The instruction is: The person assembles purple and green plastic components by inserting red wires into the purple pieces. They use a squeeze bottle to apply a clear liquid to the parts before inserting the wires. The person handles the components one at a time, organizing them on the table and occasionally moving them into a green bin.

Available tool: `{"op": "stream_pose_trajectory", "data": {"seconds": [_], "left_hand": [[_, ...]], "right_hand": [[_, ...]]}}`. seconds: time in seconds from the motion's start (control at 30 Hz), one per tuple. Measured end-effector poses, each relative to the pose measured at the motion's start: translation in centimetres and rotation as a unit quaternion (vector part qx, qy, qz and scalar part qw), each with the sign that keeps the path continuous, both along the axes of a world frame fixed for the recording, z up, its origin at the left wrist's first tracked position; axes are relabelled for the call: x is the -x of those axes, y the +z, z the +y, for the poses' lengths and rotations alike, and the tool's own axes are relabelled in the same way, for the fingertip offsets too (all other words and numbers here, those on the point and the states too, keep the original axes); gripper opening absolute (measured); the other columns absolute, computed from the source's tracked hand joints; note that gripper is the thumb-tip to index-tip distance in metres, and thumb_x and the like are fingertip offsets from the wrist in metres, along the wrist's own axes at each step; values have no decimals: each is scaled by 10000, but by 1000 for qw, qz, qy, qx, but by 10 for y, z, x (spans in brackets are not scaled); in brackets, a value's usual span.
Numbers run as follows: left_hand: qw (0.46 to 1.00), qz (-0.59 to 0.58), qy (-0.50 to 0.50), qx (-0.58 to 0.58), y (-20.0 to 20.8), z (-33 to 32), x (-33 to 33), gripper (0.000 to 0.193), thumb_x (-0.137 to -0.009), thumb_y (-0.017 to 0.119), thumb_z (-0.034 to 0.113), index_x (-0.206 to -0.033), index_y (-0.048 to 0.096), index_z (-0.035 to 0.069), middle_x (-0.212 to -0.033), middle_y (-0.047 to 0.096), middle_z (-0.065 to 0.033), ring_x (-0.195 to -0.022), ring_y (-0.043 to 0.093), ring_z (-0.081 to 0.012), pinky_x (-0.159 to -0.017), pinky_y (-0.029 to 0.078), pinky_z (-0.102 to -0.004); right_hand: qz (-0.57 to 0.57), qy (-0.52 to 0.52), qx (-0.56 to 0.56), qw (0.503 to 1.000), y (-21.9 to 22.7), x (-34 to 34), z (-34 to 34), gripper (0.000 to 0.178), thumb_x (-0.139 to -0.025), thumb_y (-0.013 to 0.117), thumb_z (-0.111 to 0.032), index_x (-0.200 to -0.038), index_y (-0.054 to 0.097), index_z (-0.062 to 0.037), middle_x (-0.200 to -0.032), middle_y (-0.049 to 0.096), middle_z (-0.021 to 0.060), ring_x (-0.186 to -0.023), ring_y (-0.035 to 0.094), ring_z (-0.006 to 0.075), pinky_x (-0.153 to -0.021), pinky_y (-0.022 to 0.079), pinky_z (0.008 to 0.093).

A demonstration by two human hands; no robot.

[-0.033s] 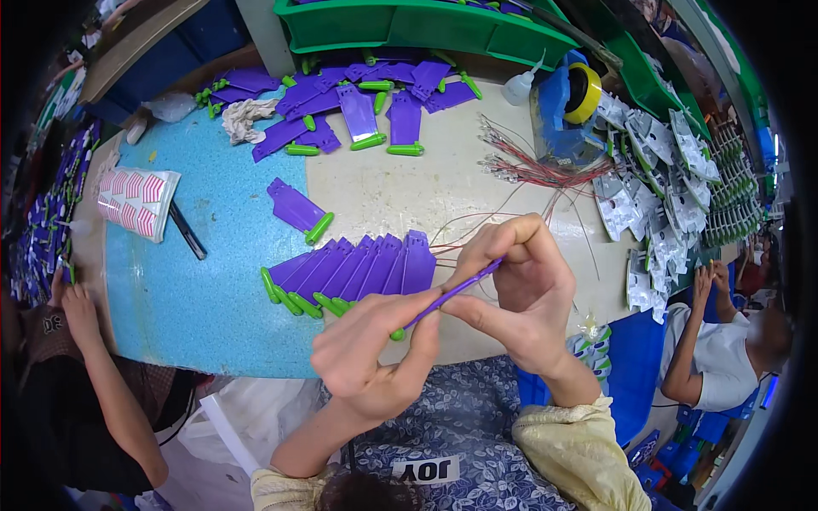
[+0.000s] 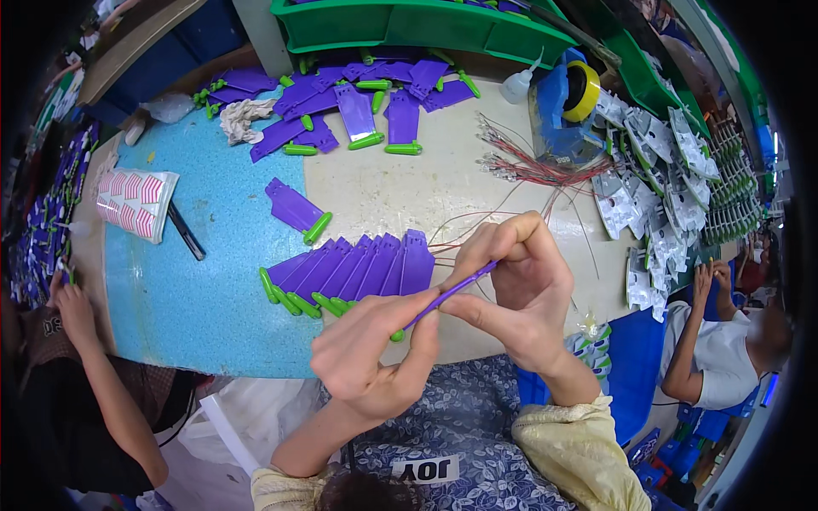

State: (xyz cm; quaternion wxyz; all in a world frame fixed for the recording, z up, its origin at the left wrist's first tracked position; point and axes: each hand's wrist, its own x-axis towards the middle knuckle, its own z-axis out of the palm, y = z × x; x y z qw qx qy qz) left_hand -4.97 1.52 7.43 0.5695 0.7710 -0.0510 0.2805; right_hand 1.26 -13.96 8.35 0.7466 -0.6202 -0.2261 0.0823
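Note:
A thin purple plastic fin (image 2: 464, 282), seen nearly edge-on, is held in front of me above the table's near edge. My left hand (image 2: 371, 353) pinches its lower left end between thumb and fingers. At the other end, my right hand (image 2: 524, 294) grips it with thumb and curled fingers. A green tip (image 2: 397, 335) shows beneath my left fingers; I cannot tell which piece it belongs to. Just beyond my hands lies an overlapping row of purple fins (image 2: 366, 260) with green rounded ends. One separate fin (image 2: 294, 204) rests behind that row.
More purple fins (image 2: 354, 111) are heaped at the back, below a green bin (image 2: 409, 27). Red wires (image 2: 554, 175), yellow tape (image 2: 583, 92) and silver-grey parts (image 2: 648, 213) lie right. A patterned packet (image 2: 136, 200) and black pen-like tool (image 2: 186, 230) are left. Co-workers sit on both sides.

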Motion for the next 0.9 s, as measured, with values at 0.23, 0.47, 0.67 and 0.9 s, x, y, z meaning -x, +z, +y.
{"op": "stream_pose_trajectory", "data": {"seconds": [0.23, 0.47, 0.67, 0.9], "left_hand": [[969, 154, -17, 192, -17, 4, -2, 160, -845, 702, -41, -1004, 688, -54, -861, 720, -100, -715, 662, -132, -639, 530, -261], [905, 260, -157, 300, -16, 9, -4, 781, -820, 822, 164, -1416, 336, 23, -1121, 462, -52, -1000, 526, -113, -815, 450, -270], [914, 273, -194, 228, -18, 8, -7, 1003, -674, 930, 291, -1405, 296, 27, -1033, 387, -13, -908, 446, -95, -715, 376, -259], [926, 257, -187, 203, -26, 5, -8, 921, -631, 924, 304, -1302, 347, 47, -1013, 373, -20, -895, 407, -102, -722, 357, -265]], "right_hand": [[4, -40, 48, 998, -5, -4, 0, 425, -776, 781, 72, -1121, 536, 38, -984, 692, 131, -950, 683, 175, -827, 530, 295], [84, 46, 138, 986, 7, 5, -12, 214, -794, 770, 32, -988, 682, 52, -1049, 731, 148, -1015, 706, 210, -893, 555, 326], [187, 155, 96, 965, 18, -8, -23, 273, -758, 797, 51, -991, 655, 55, -1087, 719, 181, -1052, 692, 215, -975, 524, 347], [247, 175, 122, 945, 26, -14, -23, 484, -663, 813, 123, -1045, 534, 17, -1120, 683, 284, -1134, 656, 318, -1003, 502, 392]]}}
